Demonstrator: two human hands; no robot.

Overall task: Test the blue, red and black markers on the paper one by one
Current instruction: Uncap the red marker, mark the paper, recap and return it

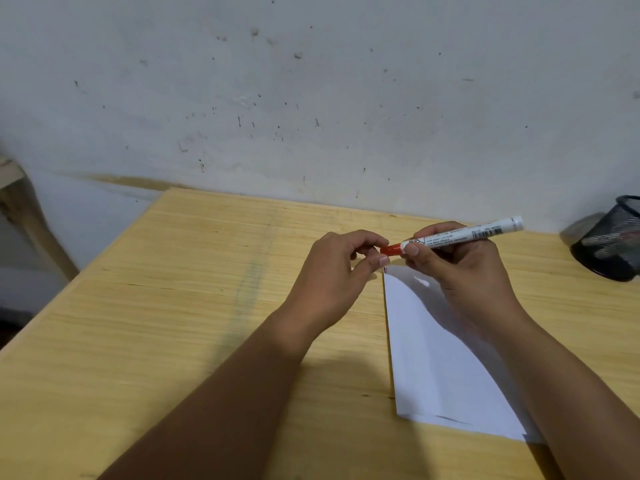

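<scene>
The right hand (464, 268) is closed around the white barrel of the red marker (460, 236), held above the far end of the paper (426, 344), while the left hand (332, 271) pinches its thumb and forefinger on the marker's red cap (391, 249) at the left end; whether the cap is fully seated cannot be told. The paper lies on the wooden table (173, 289) on the right, its right side hidden under the right forearm and its far corner under the hand. At the far right a black mesh cup (609, 242) is cut off by the frame edge, its contents blurred and hard to make out.
</scene>
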